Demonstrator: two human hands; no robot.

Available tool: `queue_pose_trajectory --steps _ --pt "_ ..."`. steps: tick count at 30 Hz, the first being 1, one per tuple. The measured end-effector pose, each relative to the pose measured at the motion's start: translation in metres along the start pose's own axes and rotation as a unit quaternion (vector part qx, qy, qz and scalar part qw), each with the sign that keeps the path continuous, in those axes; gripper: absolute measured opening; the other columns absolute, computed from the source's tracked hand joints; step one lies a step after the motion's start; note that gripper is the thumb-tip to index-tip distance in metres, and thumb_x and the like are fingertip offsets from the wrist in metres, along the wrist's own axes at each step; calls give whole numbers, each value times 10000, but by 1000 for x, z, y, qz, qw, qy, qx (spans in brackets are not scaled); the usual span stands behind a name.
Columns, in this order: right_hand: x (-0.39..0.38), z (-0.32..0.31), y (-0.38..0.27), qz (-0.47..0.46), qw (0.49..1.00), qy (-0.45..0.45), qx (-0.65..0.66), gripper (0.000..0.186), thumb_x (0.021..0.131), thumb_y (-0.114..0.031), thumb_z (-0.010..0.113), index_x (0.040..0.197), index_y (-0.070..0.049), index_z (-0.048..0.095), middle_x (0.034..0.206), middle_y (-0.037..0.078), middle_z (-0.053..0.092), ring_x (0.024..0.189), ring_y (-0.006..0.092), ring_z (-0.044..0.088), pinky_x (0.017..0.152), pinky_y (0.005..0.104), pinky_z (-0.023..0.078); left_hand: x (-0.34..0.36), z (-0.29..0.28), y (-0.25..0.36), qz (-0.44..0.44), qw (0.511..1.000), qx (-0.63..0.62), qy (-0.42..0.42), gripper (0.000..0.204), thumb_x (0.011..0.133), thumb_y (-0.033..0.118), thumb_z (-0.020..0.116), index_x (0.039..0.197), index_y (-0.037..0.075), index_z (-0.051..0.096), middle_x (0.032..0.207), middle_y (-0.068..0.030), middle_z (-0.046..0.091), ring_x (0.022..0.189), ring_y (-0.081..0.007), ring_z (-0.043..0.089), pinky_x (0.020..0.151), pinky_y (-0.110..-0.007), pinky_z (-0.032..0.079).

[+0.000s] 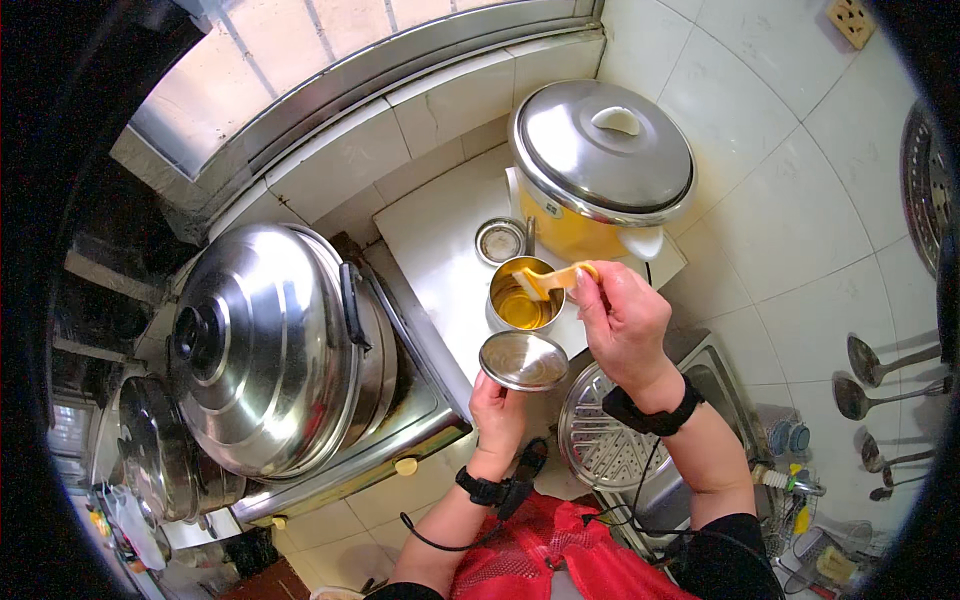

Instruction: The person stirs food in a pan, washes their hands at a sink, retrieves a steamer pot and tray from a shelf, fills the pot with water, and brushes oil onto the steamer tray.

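My right hand (630, 322) grips the handle of a yellow brush (556, 278) with its fingers closed. The brush's pale bristle end dips into the mouth of a metal cup (494, 312) that holds yellow, oil-like liquid (522, 310). Whether the bristles touch the liquid, I cannot tell. Just in front of the cup, my left hand (497, 412) holds a small, shiny, round metal dish (523, 360) from below, its face turned up. Behind the cup, a small round metal lid (499, 242) lies on the white counter (425, 245).
A large yellow pot (575, 230) with a steel lid stands behind the cup. On the left, a big domed steamer (260, 350) sits on the stove (400, 440). To the right, a perforated round tray (600, 425) rests over the sink (735, 400). Ladles (868, 362) hang on the tiled wall.
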State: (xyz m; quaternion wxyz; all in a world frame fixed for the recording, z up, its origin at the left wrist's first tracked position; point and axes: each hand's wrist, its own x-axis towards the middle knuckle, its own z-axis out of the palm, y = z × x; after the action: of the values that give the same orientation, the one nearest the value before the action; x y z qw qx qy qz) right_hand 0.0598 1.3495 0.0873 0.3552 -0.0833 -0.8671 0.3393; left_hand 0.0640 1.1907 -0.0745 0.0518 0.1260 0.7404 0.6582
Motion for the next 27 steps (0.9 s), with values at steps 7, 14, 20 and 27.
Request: queue_pose_trajectory --steps 7,14,20,27 --pt "-8 40 41 -22 991 -100 -90 118 837 -148 570 773 -53 542 694 124 575 654 313 577 577 392 458 -3 -4 4 -68 997 -22 -22 175 759 -56 597 926 -11 623 940 -102 609 867 -208 588 764 -291 457" --pt "-10 47 53 16 984 -124 -127 126 831 -156 580 780 -44 609 700 117 603 660 295 596 576 382 463 -2 -2 10 -59 998 -23 -11 159 756 -74 574 898 -20 623 904 -80 595 809 -170 579 708 -271 459" --pt "-11 30 43 13 996 -56 -66 156 840 -177 569 749 -51 559 682 123 576 652 310 577 568 406 450 0 -4 9 -68 996 -45 -21 118 767 -58 568 869 -23 617 831 -58 563 713 -134 555 616 -249 446" --pt "-17 9 31 51 998 -1 -24 139 842 -126 572 738 -39 541 655 136 560 607 304 561 542 389 436 -1 1 10 -103 992 -71 -10 80 801 -21 571 868 -21 614 805 -40 557 648 -106 559 572 -241 449"
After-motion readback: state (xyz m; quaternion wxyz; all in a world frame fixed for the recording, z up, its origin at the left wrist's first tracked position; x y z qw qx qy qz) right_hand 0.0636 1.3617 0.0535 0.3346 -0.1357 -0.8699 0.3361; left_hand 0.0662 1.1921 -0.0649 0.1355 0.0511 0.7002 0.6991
